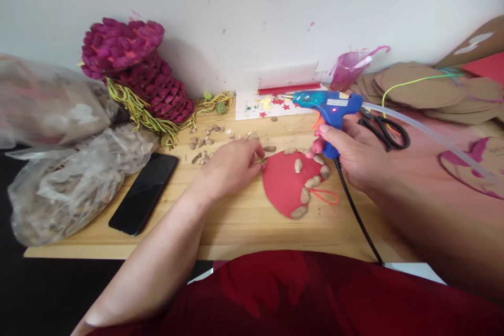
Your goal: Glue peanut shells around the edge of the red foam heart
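Note:
My right hand is wrapped round the handle of a blue hot glue gun, its nozzle pointing left and a clear glue stick trailing from its back. Below it lies a red heart-like cutout with peanut shells along its right edge and an orange-red loop of cord beside it. At the cutout's left edge my left hand has its fingers curled, thumb and forefinger close together. What sits between those fingertips is too small to make out. Loose peanut shells lie behind my left hand.
A black phone and plastic bags occupy the left. Behind stand a magenta shell-covered object and a sheet of star stickers. Black scissors and brown cardboard cutouts are at right. The gun's black cord crosses the front edge.

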